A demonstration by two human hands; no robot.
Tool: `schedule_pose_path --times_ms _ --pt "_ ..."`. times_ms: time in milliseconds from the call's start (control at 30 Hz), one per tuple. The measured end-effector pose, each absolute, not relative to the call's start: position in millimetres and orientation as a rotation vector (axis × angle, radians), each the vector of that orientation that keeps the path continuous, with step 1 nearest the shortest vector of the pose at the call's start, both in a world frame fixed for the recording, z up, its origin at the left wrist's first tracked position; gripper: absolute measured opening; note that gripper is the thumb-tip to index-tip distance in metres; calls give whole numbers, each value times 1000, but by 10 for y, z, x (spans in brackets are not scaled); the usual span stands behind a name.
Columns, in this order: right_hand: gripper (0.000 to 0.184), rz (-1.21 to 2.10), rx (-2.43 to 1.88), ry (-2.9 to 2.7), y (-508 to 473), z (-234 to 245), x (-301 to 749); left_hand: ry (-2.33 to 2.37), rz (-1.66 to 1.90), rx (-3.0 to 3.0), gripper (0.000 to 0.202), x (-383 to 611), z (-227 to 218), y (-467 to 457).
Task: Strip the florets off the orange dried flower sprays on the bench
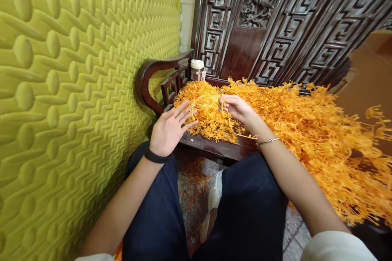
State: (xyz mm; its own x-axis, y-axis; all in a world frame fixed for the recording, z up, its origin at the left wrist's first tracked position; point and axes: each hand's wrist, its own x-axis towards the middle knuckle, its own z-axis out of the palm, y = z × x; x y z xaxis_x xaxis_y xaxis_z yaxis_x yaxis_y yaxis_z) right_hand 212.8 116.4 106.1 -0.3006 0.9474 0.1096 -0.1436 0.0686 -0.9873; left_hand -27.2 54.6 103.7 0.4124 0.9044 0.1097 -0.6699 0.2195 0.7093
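A big heap of orange plastic sprigs (pixel 309 130) covers the seat of a dark carved wooden bench (pixel 214 149). My right hand (pixel 237 108) is closed in a pinch on one thin orange sprig (pixel 232 124), whose stem trails down past my wrist. My left hand (pixel 170 128) hovers beside the pile's left edge, fingers spread and stretched out, holding nothing. A black band circles my left wrist and a thin metal bangle my right.
A padded yellow-green wall (pixel 76 89) runs close along the left. A jar with a white lid (pixel 197 69) stands at the bench's back corner by the curved armrest (pixel 153 73). My knees in dark trousers (pixel 245 208) are below, with orange scraps on the tiled floor (pixel 192 187).
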Motion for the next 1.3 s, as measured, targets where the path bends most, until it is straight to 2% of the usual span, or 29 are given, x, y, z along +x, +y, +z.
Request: schedule_pose_path --times_ms 200,500,700,933,1167,1300 --pt "24 1505 -722 -1182 1179 1041 2234 370 1101 856 52 -292 1023 557" --pt "24 1545 -582 -1029 1123 1113 2154 368 1101 880 53 -287 1013 563" --pt "32 1642 -649 -1419 1027 1136 2153 375 1105 876 51 -295 1020 556" --pt "31 1994 -979 -2060 937 1101 2077 372 1123 879 50 -305 1020 553" --pt "31 2377 -1096 -2269 1000 618 1676 455 1122 955 52 -302 1040 542" --pt "29 2466 -1275 -2337 1023 318 1448 483 1117 1000 53 -313 1053 533"
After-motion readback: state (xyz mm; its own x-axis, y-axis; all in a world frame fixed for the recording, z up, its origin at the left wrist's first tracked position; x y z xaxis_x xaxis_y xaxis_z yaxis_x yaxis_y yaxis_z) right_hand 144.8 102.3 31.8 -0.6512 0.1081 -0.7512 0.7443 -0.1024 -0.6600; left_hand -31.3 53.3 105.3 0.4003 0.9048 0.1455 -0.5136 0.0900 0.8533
